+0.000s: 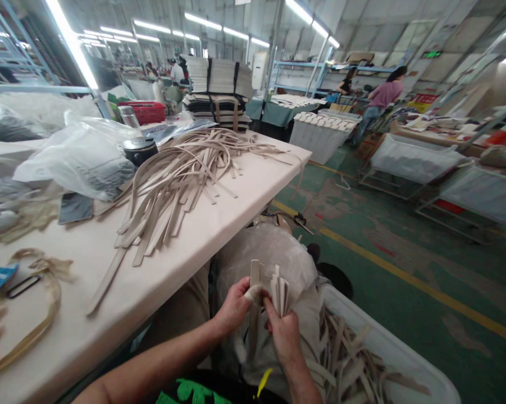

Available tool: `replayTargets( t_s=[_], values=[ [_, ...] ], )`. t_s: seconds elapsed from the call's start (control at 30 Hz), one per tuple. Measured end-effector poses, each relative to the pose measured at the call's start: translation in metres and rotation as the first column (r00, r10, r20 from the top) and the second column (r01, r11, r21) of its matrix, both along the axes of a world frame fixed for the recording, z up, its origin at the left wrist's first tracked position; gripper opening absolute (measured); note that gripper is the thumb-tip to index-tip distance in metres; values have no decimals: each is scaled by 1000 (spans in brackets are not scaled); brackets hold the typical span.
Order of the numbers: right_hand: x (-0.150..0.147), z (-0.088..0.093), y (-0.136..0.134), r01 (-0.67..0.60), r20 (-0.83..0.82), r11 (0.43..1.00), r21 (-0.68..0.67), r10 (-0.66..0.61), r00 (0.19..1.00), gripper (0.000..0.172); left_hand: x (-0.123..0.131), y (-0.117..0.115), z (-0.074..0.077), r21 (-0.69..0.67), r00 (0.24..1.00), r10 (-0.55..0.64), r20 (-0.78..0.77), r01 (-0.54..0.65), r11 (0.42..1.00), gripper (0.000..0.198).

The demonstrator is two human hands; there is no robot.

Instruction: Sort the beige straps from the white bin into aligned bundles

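Observation:
My left hand point(236, 306) is closed on a beige fabric strap point(255, 275) that stands upright between its fingers, and something pale is wrapped round a fingertip. Beside it, my right hand point(282, 328) grips a small bundle of similar straps point(280, 289), their ends fanned upward. The fingertips of both hands nearly meet at the single strap. Below them lies clear plastic sheeting point(269, 252) over my lap. A large loose pile of beige straps point(185, 174) spreads over the table point(253, 196) to the left.
At my right side a white bin point(408, 348) holds many tangled straps. On the table are a dark lidded cup point(138, 148), a plastic bag point(84, 151) and a blue packet point(0, 280). Farther off stand wheeled bins point(416, 160) and a person in a purple top point(385, 92).

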State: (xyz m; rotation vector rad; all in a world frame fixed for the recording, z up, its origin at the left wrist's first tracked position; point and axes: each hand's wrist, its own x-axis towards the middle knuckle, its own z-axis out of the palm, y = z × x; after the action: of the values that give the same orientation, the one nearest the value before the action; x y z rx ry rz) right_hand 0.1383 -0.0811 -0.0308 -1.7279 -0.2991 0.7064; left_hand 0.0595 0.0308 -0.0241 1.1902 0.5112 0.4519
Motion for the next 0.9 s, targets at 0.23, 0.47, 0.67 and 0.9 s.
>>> replayTargets(
  t_s=[0.23,0.47,0.67,0.9],
  values=[
    [11,39,-21,-142,166,990,13,138,976,39,-16,-6,-1,466,930,-333,-154,365,806,29],
    [2,51,-49,56,176,998,-23,-51,983,39,-25,-21,-16,650,867,-383,-320,495,577,29],
    [29,74,-99,287,213,954,90,-300,930,33,-33,-25,-29,624,854,-427,-298,512,590,25],
    [49,122,-158,531,464,801,278,-595,656,25,-48,-1,-74,479,817,-321,-478,549,685,41]
  ],
)
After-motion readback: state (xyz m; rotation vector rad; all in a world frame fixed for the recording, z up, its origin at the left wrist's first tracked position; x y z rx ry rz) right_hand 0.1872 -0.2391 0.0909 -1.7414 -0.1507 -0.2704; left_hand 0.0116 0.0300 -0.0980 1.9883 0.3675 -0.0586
